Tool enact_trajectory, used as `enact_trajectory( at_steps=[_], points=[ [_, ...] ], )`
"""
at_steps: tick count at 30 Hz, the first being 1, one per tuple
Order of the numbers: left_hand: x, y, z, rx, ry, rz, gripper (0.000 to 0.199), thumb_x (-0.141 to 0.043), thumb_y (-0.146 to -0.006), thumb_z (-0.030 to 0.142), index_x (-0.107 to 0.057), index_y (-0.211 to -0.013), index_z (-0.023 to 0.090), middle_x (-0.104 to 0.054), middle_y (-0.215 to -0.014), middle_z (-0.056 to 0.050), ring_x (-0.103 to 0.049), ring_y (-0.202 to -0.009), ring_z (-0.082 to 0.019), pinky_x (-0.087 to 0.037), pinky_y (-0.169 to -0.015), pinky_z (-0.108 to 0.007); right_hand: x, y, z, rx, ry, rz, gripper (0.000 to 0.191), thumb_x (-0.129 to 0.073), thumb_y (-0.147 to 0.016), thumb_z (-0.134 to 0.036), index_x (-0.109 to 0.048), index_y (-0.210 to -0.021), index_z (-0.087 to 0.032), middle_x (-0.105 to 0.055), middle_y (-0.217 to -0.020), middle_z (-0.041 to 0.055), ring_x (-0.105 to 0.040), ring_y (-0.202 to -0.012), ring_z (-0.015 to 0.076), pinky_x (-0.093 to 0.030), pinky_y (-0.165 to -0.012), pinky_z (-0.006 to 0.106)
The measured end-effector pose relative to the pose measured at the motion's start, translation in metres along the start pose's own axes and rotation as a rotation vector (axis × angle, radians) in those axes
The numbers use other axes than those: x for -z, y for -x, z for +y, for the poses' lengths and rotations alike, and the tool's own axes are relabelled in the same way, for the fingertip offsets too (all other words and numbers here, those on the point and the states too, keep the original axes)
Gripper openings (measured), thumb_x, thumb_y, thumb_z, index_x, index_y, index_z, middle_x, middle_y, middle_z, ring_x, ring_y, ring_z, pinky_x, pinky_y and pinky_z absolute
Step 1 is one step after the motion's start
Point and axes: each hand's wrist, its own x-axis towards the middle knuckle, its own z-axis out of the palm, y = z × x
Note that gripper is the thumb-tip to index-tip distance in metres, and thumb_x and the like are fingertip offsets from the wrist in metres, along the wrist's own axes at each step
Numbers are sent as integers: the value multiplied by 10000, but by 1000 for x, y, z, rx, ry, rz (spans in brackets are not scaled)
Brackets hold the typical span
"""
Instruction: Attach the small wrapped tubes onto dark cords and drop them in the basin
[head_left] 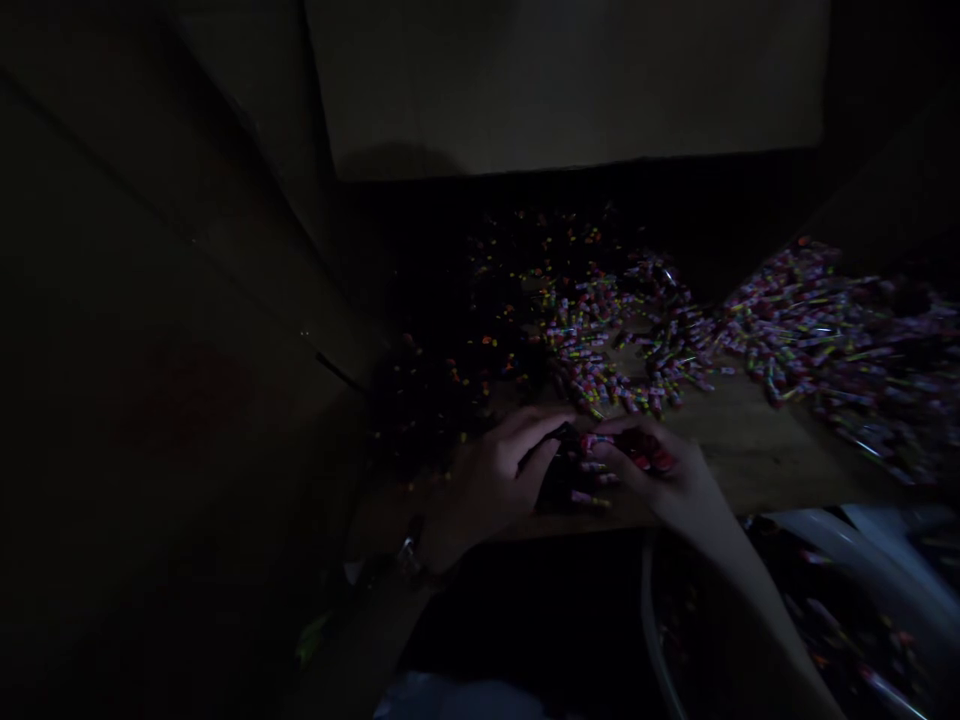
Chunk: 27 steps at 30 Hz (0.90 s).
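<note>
My right hand (667, 475) is closed around small reddish-pink tube-like pieces (651, 456); their exact kind is not clear in the dim light. Close to it, my left hand (499, 475) has thumb and fingers drawn together at something dark that I cannot make out. The fingertips of both hands nearly meet, with a pink-and-white tube (598, 440) between them. Just below the hands, another small tube (589, 498) lies on the wooden tabletop (731, 435).
A large pile of similar tubes (810, 320) spreads to the right, and more (585, 330) lie beyond my hands. Dark pieces with orange and yellow ends (465, 375) are at the left. Cardboard panels (577, 80) stand behind and left. A pale container (862, 545) sits below the table's right edge.
</note>
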Motion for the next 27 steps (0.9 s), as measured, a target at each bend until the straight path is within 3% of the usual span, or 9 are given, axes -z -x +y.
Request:
enact_trajectory(
  at_steps=[4,9,13,17,21,24,27],
  points=[
    [-1,1,-1,-66,-99,-11,354,-447,-905,145,-532,-1240,223,-599,-1188,-60,-546,-1111,-170,-437,-977,-330,0,0,2,-18,-3,-13,185,-632,-810,-360,-624,-905,-200,-692,-779,12,-662,-678,150,-537,-625,241],
    [-3,4,-6,-76,-204,-43,347,-467,-907,204,-521,-1249,218,-592,-1217,-65,-542,-1126,-184,-440,-976,-340,1,-1,2,61,62,-12,197,-621,-813,-358,-626,-919,-192,-700,-844,34,-671,-718,161,-543,-677,267],
    [-8,11,-9,-114,-387,-40,300,-538,-873,342,-588,-1130,196,-663,-1026,-63,-621,-936,-190,-496,-814,-317,-5,6,5,59,64,-57,192,-623,-807,-372,-644,-904,-208,-710,-876,36,-674,-766,173,-540,-666,260],
    [-13,14,-13,-202,-599,-179,246,-502,-881,376,-632,-966,186,-641,-789,-24,-614,-714,-148,-460,-642,-267,-17,18,21,-48,22,-61,206,-617,-802,-397,-645,-888,-212,-711,-861,36,-676,-773,179,-536,-679,265],
    [-17,4,-25,-241,-675,-359,300,-530,-862,450,-632,-923,174,-636,-863,-38,-596,-820,-171,-455,-747,-296,-18,20,42,-120,129,-56,267,-587,-799,-427,-643,-930,-201,-715,-843,57,-674,-772,204,-526,-673,289],
    [-17,-12,-41,-152,-665,-354,426,-523,-828,556,-619,-1027,192,-636,-1012,-61,-544,-1003,-219,-419,-883,-350,-6,15,51,-134,305,59,343,-547,-806,-461,-637,-1004,-195,-713,-891,76,-664,-762,215,-513,-675,311],
    [-19,-32,-58,130,-748,-162,396,-399,-917,476,-597,-1071,169,-631,-1038,-93,-540,-1008,-225,-399,-905,-364,5,11,52,-147,421,229,357,-540,-806,-501,-652,-952,-195,-704,-856,77,-650,-707,211,-494,-647,310]
  ],
)
